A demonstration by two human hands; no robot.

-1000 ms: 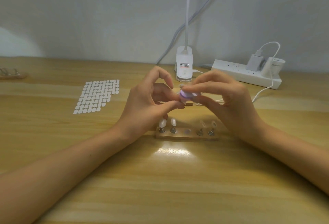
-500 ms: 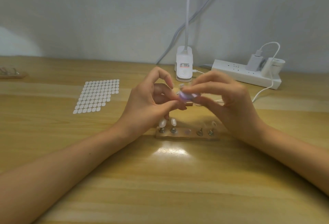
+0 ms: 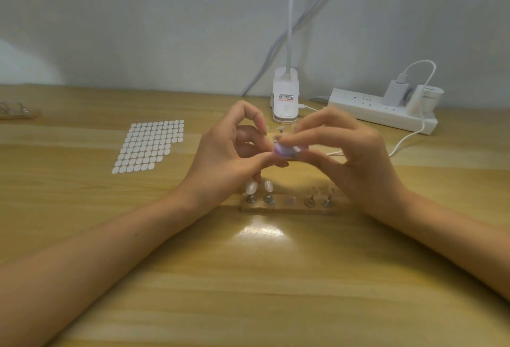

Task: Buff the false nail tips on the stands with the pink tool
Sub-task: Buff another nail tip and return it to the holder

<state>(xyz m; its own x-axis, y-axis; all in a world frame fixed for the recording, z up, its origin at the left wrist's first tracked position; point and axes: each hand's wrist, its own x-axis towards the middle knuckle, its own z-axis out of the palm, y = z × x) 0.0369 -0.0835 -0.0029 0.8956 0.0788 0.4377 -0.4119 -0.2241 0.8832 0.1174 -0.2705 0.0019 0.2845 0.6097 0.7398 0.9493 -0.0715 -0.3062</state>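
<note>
Pink tool (image 3: 284,150), blurred, is held above the wooden base (image 3: 289,207) on the table (image 3: 276,277) — right hand (image 3: 356,159) pinches it between thumb and curled fingers. Left hand (image 3: 229,153) has thumb and fingertips drawn together at the tool's left end; what it grips cannot be told. Nail tips (image 3: 251,188) stand on the base — two white at left, faint clear ones at right. Sticker sheet (image 3: 149,146) lies well to the left

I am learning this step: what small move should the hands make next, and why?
Probably a short stroke of the pink tool: the right hand holds it against the small stand pinched by the left hand, raised above the wooden base.
</note>
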